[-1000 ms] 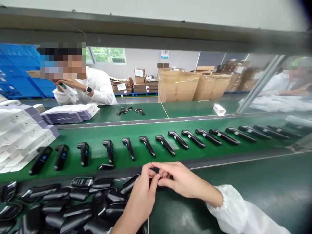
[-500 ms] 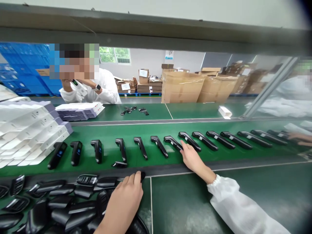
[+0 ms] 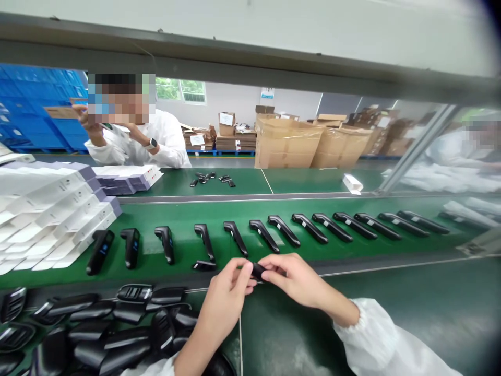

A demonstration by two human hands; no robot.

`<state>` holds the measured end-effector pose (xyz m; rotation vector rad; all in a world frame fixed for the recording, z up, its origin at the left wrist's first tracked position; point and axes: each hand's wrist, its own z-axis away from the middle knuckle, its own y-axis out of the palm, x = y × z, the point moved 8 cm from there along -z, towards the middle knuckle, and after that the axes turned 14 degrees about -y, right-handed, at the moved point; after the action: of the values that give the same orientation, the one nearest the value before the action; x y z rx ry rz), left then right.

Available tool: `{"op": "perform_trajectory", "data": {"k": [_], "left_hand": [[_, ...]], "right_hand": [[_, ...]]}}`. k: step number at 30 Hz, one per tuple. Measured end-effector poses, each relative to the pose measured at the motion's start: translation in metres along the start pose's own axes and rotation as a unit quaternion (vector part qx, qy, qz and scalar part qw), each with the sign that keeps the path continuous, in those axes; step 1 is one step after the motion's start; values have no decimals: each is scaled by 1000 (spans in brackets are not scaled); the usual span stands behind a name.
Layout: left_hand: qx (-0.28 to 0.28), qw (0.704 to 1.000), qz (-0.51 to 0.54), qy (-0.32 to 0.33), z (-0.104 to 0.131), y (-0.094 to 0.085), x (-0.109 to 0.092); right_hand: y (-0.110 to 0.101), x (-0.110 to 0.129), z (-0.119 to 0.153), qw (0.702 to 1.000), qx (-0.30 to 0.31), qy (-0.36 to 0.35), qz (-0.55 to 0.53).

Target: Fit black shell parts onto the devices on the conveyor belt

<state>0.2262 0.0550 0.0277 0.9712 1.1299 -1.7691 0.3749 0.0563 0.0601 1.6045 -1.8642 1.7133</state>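
Observation:
My left hand (image 3: pixel 230 287) and my right hand (image 3: pixel 295 277) meet over the near edge of the green belt, fingers pinched on either end of a small black plastic piece (image 3: pixel 257 270). Most of the piece is hidden by the fingers. Just beyond it, black angled handheld devices (image 3: pixel 261 234) lie in a row along the belt; several carry a small white label, and those at the left show a blue mark. One loose black plastic piece (image 3: pixel 204 266) rests by the foot of a device. Left of my left forearm spreads a pile of black plastic covers (image 3: pixel 129 339).
White boxes (image 3: pixel 43 219) are stacked at the left of the belt (image 3: pixel 219 209). A co-worker in white (image 3: pixel 168 136) sits across, behind small black parts (image 3: pixel 203 177). A slanted metal post (image 3: pixel 417 149) stands at the right, and a shelf beam (image 3: pixel 250 57) crosses overhead.
My right hand has left the row of devices and come back toward my left hand. My left hand has risen from beside the pile, and both now grip the black piece.

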Motion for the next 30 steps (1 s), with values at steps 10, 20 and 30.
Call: {"op": "perform_trajectory", "data": {"k": [10, 20, 30], "left_hand": [[-142, 839, -520, 73, 20, -22, 35], [-7, 997, -77, 23, 6, -13, 10], [-101, 864, -473, 139, -19, -14, 12]], "right_hand": [[-21, -129, -4, 931, -32, 129, 340], [8, -24, -12, 997, 59, -29, 27], [-2, -102, -17, 974, -86, 86, 193]]}}
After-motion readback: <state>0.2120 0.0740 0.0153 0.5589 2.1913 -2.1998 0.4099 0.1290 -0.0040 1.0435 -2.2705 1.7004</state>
